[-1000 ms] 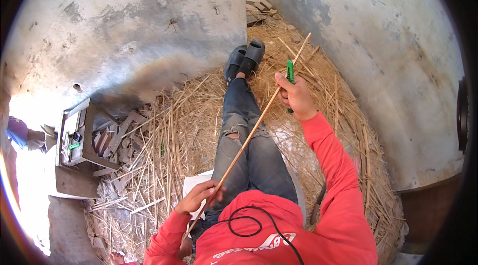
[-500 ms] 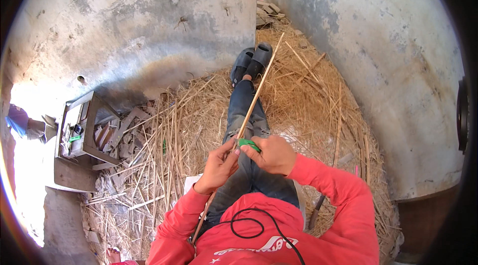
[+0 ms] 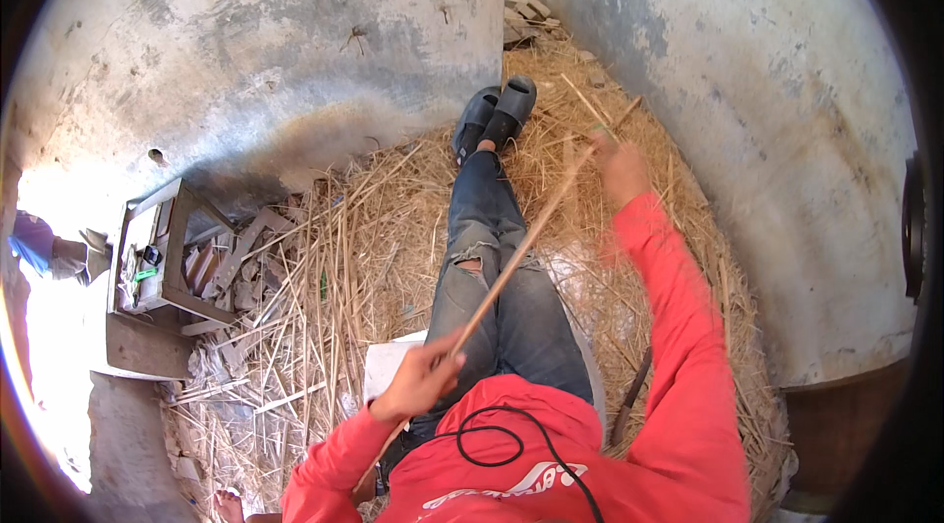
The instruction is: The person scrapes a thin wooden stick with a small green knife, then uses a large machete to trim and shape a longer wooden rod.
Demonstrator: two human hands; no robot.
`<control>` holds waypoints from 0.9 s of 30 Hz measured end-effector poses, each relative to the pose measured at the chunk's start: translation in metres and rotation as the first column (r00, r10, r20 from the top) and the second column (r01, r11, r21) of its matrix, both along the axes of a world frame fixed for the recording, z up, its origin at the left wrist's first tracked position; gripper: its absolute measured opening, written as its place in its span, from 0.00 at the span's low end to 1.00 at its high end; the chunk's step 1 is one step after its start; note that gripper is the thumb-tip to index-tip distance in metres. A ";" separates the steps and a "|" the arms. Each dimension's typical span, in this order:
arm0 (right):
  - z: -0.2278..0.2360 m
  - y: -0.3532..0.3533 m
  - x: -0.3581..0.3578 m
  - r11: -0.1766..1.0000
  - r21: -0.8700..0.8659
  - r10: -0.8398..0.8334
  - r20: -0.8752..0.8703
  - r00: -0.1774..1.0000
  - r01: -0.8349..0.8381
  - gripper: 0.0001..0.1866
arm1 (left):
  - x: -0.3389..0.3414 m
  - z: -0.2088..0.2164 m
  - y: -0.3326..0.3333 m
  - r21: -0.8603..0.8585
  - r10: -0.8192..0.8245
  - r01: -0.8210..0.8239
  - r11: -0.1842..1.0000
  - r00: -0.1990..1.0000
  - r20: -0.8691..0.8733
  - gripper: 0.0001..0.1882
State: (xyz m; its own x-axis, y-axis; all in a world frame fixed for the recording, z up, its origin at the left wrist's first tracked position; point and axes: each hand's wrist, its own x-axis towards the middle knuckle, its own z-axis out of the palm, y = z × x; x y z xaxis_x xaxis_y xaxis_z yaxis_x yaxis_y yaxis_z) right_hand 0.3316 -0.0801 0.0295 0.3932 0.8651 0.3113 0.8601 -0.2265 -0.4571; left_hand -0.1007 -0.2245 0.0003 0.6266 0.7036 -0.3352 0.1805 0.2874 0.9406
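Observation:
My left hand (image 3: 418,380) is closed around a long, thin wooden strip (image 3: 523,253), likely bamboo. The strip slants from beside my left forearm up over my legs to the far right. Near its far end, my right hand (image 3: 623,174) is stretched forward and smeared by motion. A small green cutter (image 3: 608,137) shows only as a blurred trace at its fingers; the half-second-old frame shows it plainly in that hand. Whether the cutter touches the strip is too blurred to tell.
Straw and loose strips (image 3: 344,277) cover the floor around my outstretched legs (image 3: 482,258). A wooden frame-like stand (image 3: 177,248) with small items is at the left. Bare walls (image 3: 324,51) rise ahead and at the right. A dark rod-like tool (image 3: 631,400) lies by my right thigh.
My right hand has swept forward and right, away from my left hand, to near the strip's far end. The strip has tilted to the right; my left hand has shifted slightly down, still holding it.

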 end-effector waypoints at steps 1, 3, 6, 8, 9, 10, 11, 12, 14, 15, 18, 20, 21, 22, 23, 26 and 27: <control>0.006 0.002 0.047 0.979 -0.131 -0.166 -0.062 0.984 0.157 0.39 | -0.008 -0.003 -0.005 -0.042 0.022 -0.022 0.999 1.000 0.006 0.26; 0.008 0.001 0.081 0.976 0.195 -0.109 0.046 0.993 0.099 0.42 | -0.023 -0.006 -0.010 -0.124 0.104 -0.103 0.987 0.995 0.003 0.26; 0.034 -0.014 0.038 1.000 0.014 -0.027 -0.024 0.999 0.028 0.44 | -0.016 -0.002 0.015 -0.197 0.214 -0.186 0.963 0.968 0.133 0.25; 0.038 -0.035 -0.029 0.982 0.148 0.127 -0.038 0.991 -0.121 0.43 | -0.003 0.007 0.032 -0.213 0.232 -0.185 0.959 0.948 0.219 0.25; 0.036 -0.047 -0.063 0.969 0.118 0.223 -0.054 0.973 -0.215 0.42 | 0.007 0.015 0.038 -0.195 0.238 -0.193 0.962 0.940 0.244 0.25; 0.036 -0.061 -0.093 0.949 0.090 0.310 -0.071 0.948 -0.303 0.41 | 0.016 0.022 0.043 -0.176 0.237 -0.195 0.965 0.933 0.269 0.25; 0.037 -0.073 -0.116 0.913 -0.082 0.391 -0.096 0.915 -0.399 0.37 | 0.022 0.027 0.047 -0.175 0.235 -0.190 0.966 0.929 0.287 0.24; 0.031 -0.086 -0.138 0.884 -0.081 0.453 -0.096 0.886 -0.461 0.35 | 0.029 0.030 0.051 -0.175 0.226 -0.178 0.968 0.923 0.310 0.23; 0.019 -0.102 -0.171 0.833 -0.085 0.536 -0.120 0.836 -0.546 0.32 | 0.043 0.033 0.055 -0.190 0.222 -0.164 0.968 0.911 0.346 0.21; 0.010 -0.105 -0.181 0.814 -0.090 0.559 -0.147 0.816 -0.574 0.31 | 0.050 0.032 0.055 -0.208 0.231 -0.164 0.964 0.905 0.358 0.20; 0.004 -0.102 -0.181 0.785 -0.123 0.597 -0.113 0.795 -0.607 0.31 | 0.056 0.025 0.054 -0.232 0.265 -0.190 0.954 0.897 0.353 0.17; 0.002 -0.094 -0.177 0.772 -0.147 0.618 -0.057 0.784 -0.619 0.32 | 0.056 0.019 0.054 -0.232 0.299 -0.229 0.945 0.894 0.335 0.17; -0.003 -0.091 -0.175 0.767 -0.161 0.625 -0.032 0.780 -0.621 0.32 | 0.057 0.016 0.054 -0.232 0.313 -0.246 0.941 0.892 0.325 0.17; -0.008 -0.087 -0.173 0.761 -0.176 0.633 -0.009 0.774 -0.624 0.32 | 0.057 0.014 0.054 -0.232 0.329 -0.264 0.936 0.890 0.315 0.18; -0.013 -0.083 -0.174 0.804 -0.159 0.585 0.042 0.810 -0.573 0.33 | 0.056 0.014 0.053 -0.221 0.312 -0.252 0.942 0.899 0.308 0.19; -0.031 -0.037 -0.126 0.927 -0.024 0.375 0.058 0.925 -0.375 0.34 | 0.052 0.019 0.041 -0.202 0.218 -0.167 0.965 0.938 0.269 0.23; -0.015 -0.027 -0.104 0.963 -0.055 0.265 -0.004 0.964 -0.265 0.33 | 0.044 0.017 0.025 -0.200 0.168 -0.121 0.972 0.957 0.237 0.24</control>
State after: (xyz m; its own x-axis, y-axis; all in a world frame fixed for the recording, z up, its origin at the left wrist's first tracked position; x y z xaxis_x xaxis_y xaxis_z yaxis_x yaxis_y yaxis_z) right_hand 0.2276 -0.1073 0.0144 0.1463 0.9540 0.2617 0.8942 -0.0144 -0.4475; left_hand -0.0563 -0.1998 0.0169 0.6029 0.7348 -0.3108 -0.1104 0.4627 0.8796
